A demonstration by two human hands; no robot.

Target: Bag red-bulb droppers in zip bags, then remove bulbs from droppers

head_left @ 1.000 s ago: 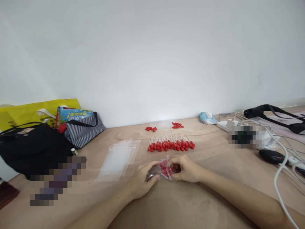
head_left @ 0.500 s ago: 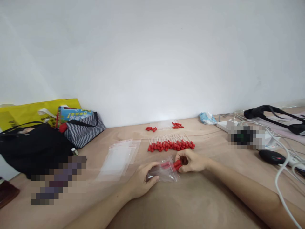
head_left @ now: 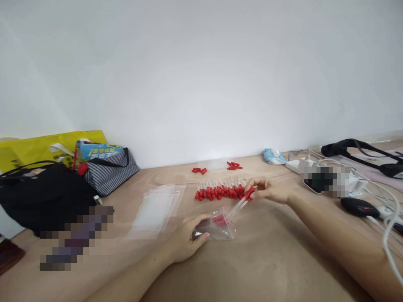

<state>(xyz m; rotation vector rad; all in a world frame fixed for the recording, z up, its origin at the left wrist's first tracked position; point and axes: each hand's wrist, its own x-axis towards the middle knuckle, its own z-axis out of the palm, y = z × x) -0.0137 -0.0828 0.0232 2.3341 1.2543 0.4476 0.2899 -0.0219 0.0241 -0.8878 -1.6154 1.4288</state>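
Near the middle of the wooden table, the person's left hand grips the closed end of a small clear bag, fingers curled around it and pressing it to the tabletop; some red-bulbed pieces show inside it. The right hand, farther back and to the right, pinches a dropper by its red bulb between thumb and fingertips. The dropper's clear stem slants down and left to the bag's open mouth. Just beyond the bag, a row of droppers lies on the table with red bulbs toward the near side, its right end beside the right hand. Left of the row lies a stack of empty clear bags. Loose red bulbs sit far back by the wall. A black bag and a striped bag stand at far left; a mouse and cables lie at right.
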